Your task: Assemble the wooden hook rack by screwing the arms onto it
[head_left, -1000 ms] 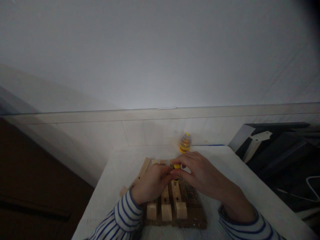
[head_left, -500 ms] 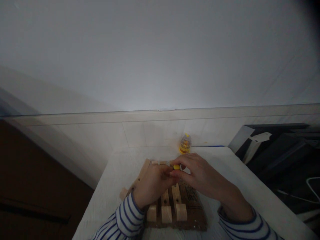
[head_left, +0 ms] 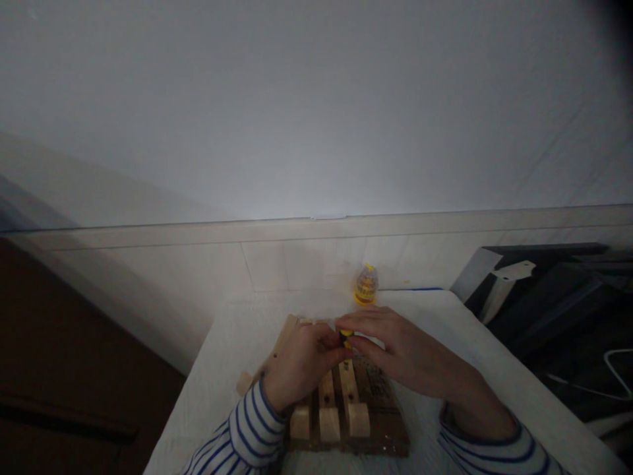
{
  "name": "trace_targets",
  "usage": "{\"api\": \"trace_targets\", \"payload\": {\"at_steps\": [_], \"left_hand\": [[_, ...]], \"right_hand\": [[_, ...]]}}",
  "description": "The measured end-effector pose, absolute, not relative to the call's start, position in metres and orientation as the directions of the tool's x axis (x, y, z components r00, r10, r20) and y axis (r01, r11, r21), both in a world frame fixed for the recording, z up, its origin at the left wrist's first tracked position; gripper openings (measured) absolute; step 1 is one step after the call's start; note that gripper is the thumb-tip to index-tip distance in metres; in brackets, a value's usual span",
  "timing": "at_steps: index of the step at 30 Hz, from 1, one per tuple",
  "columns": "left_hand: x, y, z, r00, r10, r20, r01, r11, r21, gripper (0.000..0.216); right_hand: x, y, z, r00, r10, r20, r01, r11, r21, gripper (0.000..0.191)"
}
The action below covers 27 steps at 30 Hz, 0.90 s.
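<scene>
Above a brown wooden board on the white table, the left hand pinches a small yellow-and-black object between thumb and curled fingers. The right hand has thumb and fingers around its yellow top; how firmly they close, I cannot tell. Pale drilled wooden strips with blocks at their near ends lie beneath; a clear-and-yellow bottle stands behind.

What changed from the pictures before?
The right hand moved its wrist and thumb a little rightward, and more dark shows beside the small yellow thing. I can't tell whether anything was let go. The left hand, yellow container and wooden pieces stayed about the same.
</scene>
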State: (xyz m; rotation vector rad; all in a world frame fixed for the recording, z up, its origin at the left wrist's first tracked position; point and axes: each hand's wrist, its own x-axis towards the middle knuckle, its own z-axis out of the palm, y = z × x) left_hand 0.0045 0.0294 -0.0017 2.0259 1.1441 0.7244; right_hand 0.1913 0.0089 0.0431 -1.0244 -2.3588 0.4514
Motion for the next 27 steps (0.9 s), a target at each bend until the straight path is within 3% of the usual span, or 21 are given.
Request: {"api": "trace_targets", "payload": {"at_steps": [7,18,27], "left_hand": [[0.0025,0.0286,0.0012,0.482,0.866,0.135,0.516,-0.405,0.755,0.023],[0.0007,0.0284,0.0062,0.618,0.778,0.113,0.456,-0.472,0.755,0.016],[-0.0001,0.03,0.0048,0.632,0.762,0.14,0.429,-0.494,0.757,0.016]], "right_hand": [[0.1873,0.0132,0.0356,-0.536,0.775,0.336,0.616,0.631,-0.472,0.029],[0.1856,0.0081,0.0451,-0.508,0.799,0.322,0.73,0.598,-0.332,0.015],[0.1855,0.0067,0.0428,-0.514,0.803,0.303,0.726,0.595,-0.345,0.012]]}}
